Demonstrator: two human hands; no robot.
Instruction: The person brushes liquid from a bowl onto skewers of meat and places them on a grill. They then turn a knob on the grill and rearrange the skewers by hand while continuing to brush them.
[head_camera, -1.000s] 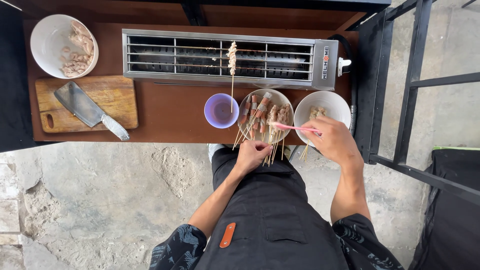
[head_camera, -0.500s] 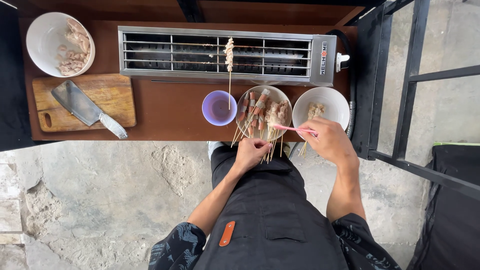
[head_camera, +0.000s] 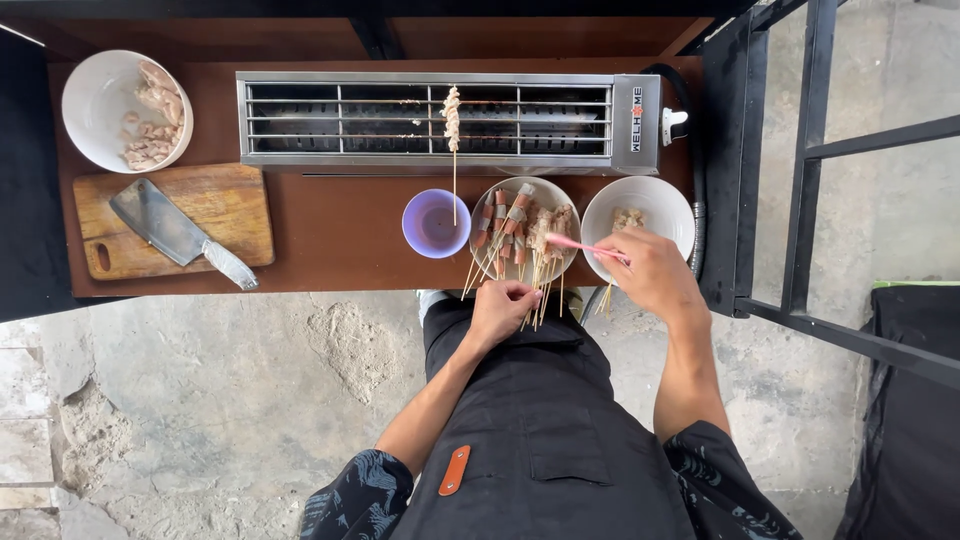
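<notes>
Brush over the skewer bowl, left hand on the sticks

I see the skewers (head_camera: 515, 232) lying in the middle bowl (head_camera: 484, 205) at the table's near edge, meat ends at about 12 o'clock, bare sticks pointing to 6 and overhanging the edge. My left hand (head_camera: 502, 308) is curled around those stick ends, fingers pinched closed on them, directly at 6 o'clock from the bowl. My right hand (head_camera: 652, 272) is closed on a pink brush (head_camera: 580, 245), whose long axis runs toward 9 o'clock, tip over the skewers. The purple cup (head_camera: 436, 223) sits at 9 of the bowl, a white bowl (head_camera: 650, 198) at 3, the grill (head_camera: 440, 120) with one skewer at 12.
</notes>
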